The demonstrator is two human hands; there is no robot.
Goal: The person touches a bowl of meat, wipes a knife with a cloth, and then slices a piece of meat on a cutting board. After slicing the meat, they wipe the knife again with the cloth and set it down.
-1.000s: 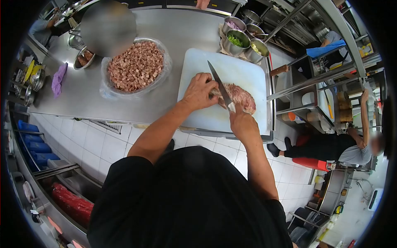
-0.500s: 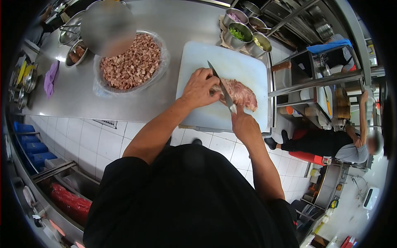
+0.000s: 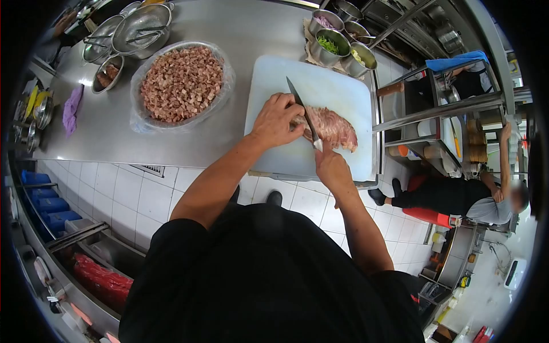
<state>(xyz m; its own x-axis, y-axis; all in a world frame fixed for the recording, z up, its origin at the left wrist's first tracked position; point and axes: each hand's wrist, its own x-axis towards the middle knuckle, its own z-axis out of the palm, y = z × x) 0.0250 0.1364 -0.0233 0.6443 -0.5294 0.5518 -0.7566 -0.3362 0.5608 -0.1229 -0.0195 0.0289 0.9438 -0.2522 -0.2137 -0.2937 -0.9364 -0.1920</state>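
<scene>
A piece of raw meat (image 3: 336,129) lies on a white cutting board (image 3: 274,74). My left hand (image 3: 278,121) presses on the meat's left end, its fingers bent and closed over it. A kitchen knife (image 3: 302,106) lies across the meat just right of those fingertips, its tip pointing away from me. The knife's pale handle is in my right hand (image 3: 333,167), which is closed around it near the board's front part. The underside of my left fingers is hidden, and so is the edge of the blade.
Left of the board stands a plastic-lined bowl of diced meat (image 3: 182,84). Metal strainers (image 3: 140,30) and a purple cloth (image 3: 71,110) lie farther left. Metal pots with chopped vegetables (image 3: 331,48) stand behind the board. A person (image 3: 457,199) is at the right beside shelving.
The knife and my right hand have shifted slightly left, toward my left fingers. A blurred round patch that covered the strainers is gone. My left hand has hardly moved.
</scene>
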